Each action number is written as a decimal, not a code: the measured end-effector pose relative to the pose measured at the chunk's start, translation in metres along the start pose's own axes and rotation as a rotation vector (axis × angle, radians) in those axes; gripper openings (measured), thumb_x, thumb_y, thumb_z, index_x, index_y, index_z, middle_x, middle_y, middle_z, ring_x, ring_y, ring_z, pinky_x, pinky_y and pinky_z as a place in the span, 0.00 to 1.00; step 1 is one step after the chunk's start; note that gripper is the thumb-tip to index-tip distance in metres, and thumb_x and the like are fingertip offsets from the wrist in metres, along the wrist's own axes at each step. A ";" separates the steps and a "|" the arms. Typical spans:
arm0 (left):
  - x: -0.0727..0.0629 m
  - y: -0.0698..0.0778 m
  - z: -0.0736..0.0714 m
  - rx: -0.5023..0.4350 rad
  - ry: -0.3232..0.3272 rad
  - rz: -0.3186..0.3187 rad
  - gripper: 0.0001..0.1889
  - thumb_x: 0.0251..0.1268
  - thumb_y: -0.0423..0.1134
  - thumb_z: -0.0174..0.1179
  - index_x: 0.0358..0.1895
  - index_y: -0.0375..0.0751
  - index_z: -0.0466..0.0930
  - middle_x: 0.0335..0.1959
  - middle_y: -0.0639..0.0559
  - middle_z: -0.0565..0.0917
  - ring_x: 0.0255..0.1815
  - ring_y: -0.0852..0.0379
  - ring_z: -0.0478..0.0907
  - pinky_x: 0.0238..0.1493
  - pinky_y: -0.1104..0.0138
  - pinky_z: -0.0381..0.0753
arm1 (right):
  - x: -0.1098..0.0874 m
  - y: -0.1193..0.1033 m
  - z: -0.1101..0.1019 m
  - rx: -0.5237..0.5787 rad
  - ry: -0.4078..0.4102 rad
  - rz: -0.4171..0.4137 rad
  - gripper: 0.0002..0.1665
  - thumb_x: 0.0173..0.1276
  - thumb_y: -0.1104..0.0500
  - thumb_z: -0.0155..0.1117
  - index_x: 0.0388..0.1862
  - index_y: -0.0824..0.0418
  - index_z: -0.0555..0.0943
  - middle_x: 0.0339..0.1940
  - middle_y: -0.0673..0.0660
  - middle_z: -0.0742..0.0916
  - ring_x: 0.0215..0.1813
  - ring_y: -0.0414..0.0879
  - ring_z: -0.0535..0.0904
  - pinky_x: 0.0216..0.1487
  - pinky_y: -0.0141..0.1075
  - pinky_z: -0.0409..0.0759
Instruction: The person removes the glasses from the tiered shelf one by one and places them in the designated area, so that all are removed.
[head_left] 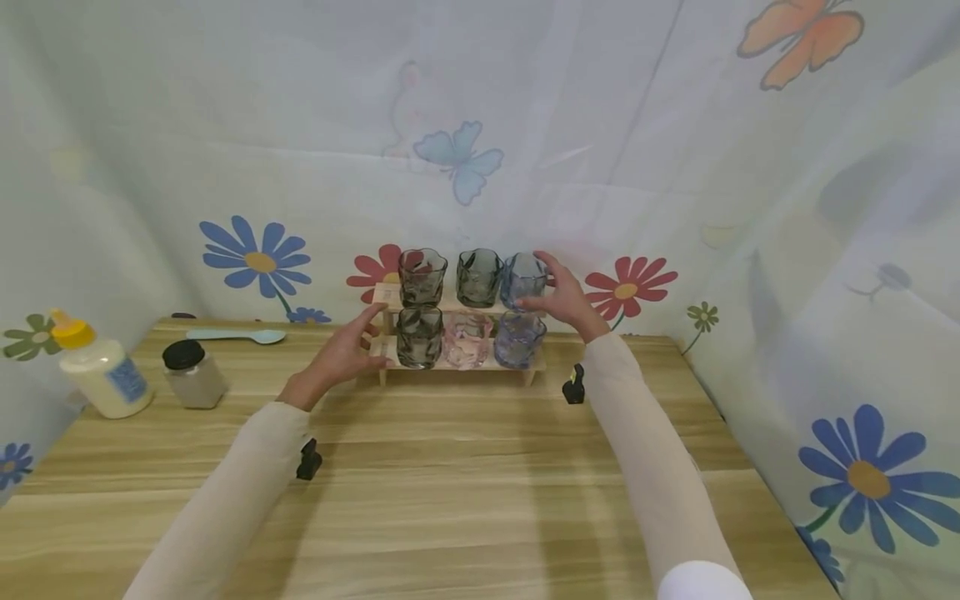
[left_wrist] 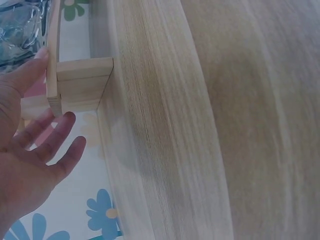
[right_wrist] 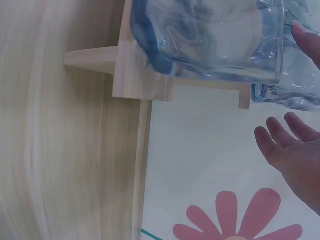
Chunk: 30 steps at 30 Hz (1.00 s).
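A small two-step wooden rack (head_left: 461,369) stands at the back of the table with glass tumblers on both steps. My left hand (head_left: 341,354) holds its left end, thumb at the lower board and fingers spread around the end. At the upper right my right hand (head_left: 564,298) grips a blue glass (head_left: 522,279), thumb across its front and index finger by the rim; the other fingers hang apart below. A grey-green glass (head_left: 478,277) and a grey glass (head_left: 422,277) share that step. Below are a dark grey glass (head_left: 419,338), a pink glass (head_left: 468,341) and a bluish-purple glass (head_left: 519,340).
At the left stand a cream bottle (head_left: 108,379) with a yellow cap and a clear jar (head_left: 193,379) with a black lid. A pale spoon (head_left: 236,336) lies behind them. Close behind the rack hangs a flower-printed curtain (head_left: 322,192).
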<state>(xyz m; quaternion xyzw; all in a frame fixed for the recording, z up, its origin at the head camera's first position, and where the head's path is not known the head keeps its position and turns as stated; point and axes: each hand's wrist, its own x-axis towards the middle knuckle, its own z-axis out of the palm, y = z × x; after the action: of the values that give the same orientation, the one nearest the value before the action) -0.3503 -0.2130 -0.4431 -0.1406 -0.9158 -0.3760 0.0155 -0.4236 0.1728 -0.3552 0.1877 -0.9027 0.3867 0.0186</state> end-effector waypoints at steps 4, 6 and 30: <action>0.000 -0.001 0.000 0.001 0.003 -0.002 0.52 0.57 0.39 0.74 0.80 0.53 0.48 0.60 0.30 0.74 0.56 0.31 0.78 0.55 0.42 0.77 | 0.006 -0.005 0.001 -0.037 -0.005 -0.016 0.57 0.61 0.56 0.76 0.82 0.52 0.53 0.81 0.63 0.59 0.75 0.67 0.63 0.70 0.59 0.66; 0.000 -0.001 0.001 0.000 0.005 0.000 0.52 0.57 0.39 0.74 0.80 0.53 0.49 0.60 0.30 0.74 0.55 0.31 0.78 0.55 0.42 0.77 | 0.009 -0.008 0.002 -0.058 -0.006 -0.020 0.57 0.60 0.55 0.77 0.82 0.52 0.54 0.80 0.64 0.62 0.76 0.65 0.62 0.70 0.59 0.66; -0.003 0.000 0.001 -0.020 0.027 0.022 0.51 0.56 0.37 0.74 0.80 0.52 0.50 0.59 0.30 0.76 0.48 0.37 0.81 0.49 0.47 0.80 | 0.020 -0.015 0.005 -0.106 -0.046 0.037 0.54 0.62 0.52 0.75 0.81 0.50 0.55 0.73 0.69 0.71 0.71 0.65 0.69 0.65 0.58 0.72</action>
<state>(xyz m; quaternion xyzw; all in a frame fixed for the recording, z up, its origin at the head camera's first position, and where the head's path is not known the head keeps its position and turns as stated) -0.3471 -0.2135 -0.4445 -0.1456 -0.9101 -0.3868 0.0307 -0.4364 0.1530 -0.3444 0.1786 -0.9254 0.3343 0.0006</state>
